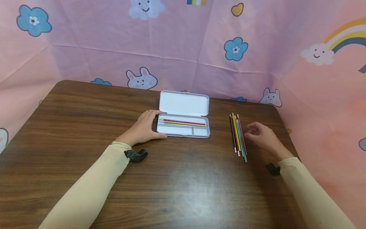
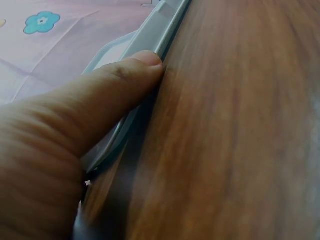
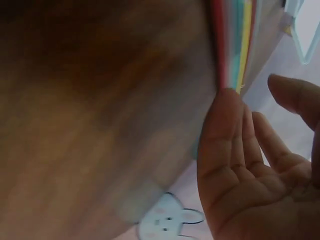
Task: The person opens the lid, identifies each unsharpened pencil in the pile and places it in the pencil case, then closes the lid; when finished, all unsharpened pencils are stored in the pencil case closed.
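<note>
A white pencil case (image 1: 175, 129) lies with its lid (image 1: 184, 103) tipped back. Two pencils (image 1: 183, 122), one red and one yellowish, rest in its long rear compartment. My left hand (image 1: 141, 128) holds the case's left end, thumb at the front edge and fingers toward the hinge side. In the left wrist view the thumb (image 2: 117, 82) presses on the case's rim (image 2: 155, 35). To the right, several loose pencils (image 1: 237, 133) lie side by side on the table. Just right of them is my right hand (image 1: 264, 136), thumb and fingers apart, nothing between them.
The brown wooden table (image 1: 137, 197) carries the case and the pencils. A pink patterned cloth (image 1: 177, 41) hangs behind it and along its sides. A small compartment (image 1: 200, 131) sits at the case's front right. Black wrist devices (image 1: 135, 155) are worn at both sleeves.
</note>
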`<state>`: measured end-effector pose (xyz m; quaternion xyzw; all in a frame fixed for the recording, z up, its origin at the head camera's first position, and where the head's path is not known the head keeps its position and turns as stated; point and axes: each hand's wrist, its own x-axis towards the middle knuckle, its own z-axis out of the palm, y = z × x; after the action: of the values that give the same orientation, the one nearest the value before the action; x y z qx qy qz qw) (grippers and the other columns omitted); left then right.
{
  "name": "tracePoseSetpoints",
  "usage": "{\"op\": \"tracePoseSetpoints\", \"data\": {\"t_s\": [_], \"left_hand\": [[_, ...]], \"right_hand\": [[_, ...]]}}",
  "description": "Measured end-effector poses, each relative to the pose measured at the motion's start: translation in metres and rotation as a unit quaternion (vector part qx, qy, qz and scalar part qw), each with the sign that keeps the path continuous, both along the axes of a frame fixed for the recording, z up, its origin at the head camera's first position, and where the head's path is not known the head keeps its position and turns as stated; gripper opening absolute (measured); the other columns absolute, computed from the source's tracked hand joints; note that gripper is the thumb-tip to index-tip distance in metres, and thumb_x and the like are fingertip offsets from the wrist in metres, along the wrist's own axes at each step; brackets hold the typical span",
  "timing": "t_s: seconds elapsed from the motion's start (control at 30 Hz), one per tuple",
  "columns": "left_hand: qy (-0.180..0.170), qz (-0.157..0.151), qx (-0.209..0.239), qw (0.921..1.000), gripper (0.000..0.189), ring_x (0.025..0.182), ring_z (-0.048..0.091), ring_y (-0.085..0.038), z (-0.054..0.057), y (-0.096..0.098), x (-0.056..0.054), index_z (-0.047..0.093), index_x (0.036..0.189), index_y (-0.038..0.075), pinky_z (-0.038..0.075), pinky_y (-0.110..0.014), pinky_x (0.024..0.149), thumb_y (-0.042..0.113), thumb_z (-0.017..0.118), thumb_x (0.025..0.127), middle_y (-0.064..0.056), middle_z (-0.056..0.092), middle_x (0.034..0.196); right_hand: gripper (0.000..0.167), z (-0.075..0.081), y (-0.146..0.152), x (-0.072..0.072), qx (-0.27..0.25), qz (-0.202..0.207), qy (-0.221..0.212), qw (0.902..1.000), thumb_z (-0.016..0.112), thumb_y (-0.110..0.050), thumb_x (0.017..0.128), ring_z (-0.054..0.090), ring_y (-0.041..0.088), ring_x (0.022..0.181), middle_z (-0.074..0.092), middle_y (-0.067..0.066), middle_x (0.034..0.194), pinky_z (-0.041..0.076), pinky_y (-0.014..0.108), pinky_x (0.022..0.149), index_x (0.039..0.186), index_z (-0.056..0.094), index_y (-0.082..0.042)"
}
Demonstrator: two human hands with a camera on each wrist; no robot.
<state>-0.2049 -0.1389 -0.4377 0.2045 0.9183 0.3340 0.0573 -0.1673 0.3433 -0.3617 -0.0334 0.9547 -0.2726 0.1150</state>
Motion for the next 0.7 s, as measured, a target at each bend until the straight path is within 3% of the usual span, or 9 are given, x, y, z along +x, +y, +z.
{"op": "tracePoseSetpoints", "data": {"t_s": [0.1,0.27,0.7], "left_hand": [[-0.001,0.000,0.001,1.0000,0.108,0.149,0.031,-0.032,0.001,-0.001,0.000,0.035,0.157,0.011,0.022,-0.056,0.124,0.064,0.084,0.077,-0.013,0.039,0.158],[0.002,-0.001,0.003,1.0000,0.108,0.148,0.032,-0.031,0.001,-0.002,-0.001,0.035,0.157,0.011,0.022,-0.055,0.123,0.064,0.084,0.077,-0.012,0.040,0.158],[0.000,0.004,0.002,1.0000,0.106,0.148,0.033,-0.030,0.004,0.001,0.002,0.036,0.157,0.010,0.022,-0.054,0.124,0.060,0.085,0.078,-0.012,0.040,0.158]], "right_hand": [[0.043,-0.007,0.005,0.004,-0.027,-0.005,-0.028,0.9992,0.066,-0.023,0.103,0.067,0.028,0.096,0.065,0.021,0.118,0.061,0.036,0.075,0.136,0.056,0.002],[0.041,-0.014,0.002,0.006,-0.049,-0.009,-0.038,0.9981,0.066,-0.020,0.102,0.066,0.027,0.096,0.065,0.022,0.117,0.061,0.036,0.074,0.135,0.056,0.002],[0.038,-0.018,-0.005,0.003,-0.033,-0.025,-0.037,0.9985,0.066,-0.013,0.101,0.067,0.026,0.093,0.064,0.022,0.115,0.060,0.035,0.071,0.134,0.056,0.003]]}}
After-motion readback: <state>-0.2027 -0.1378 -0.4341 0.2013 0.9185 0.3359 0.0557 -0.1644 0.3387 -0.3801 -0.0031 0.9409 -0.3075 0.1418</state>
